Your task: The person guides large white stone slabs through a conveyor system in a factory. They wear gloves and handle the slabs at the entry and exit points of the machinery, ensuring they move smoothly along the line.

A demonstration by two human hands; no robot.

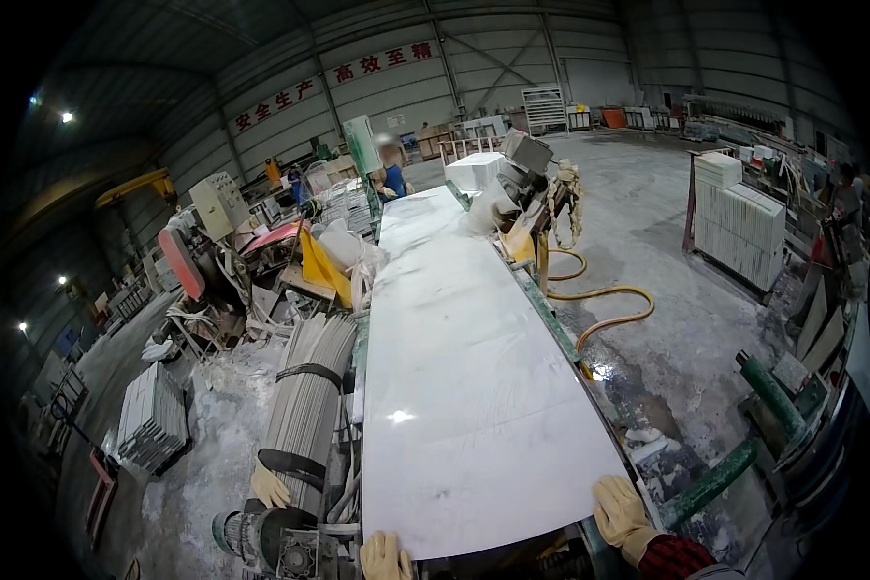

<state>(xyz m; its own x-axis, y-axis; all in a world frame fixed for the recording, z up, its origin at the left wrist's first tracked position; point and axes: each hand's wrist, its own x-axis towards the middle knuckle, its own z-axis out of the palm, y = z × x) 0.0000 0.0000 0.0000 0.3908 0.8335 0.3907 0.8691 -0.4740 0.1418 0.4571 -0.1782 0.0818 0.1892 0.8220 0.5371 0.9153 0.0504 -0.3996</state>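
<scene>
Your gloved left hand (387, 557) and right hand (621, 510) rest at the near corners of the white slab (474, 387) lying along the machine (541, 304), though whether either grip is clamped or loose cannot be told.

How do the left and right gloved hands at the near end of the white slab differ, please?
The left hand is at the near-left corner of the white slab, the right hand at the near-right. The right hand shows a red-and-dark checked sleeve; the left hand, cut off by the picture's lower edge, shows none. Both wear cream gloves.
</scene>
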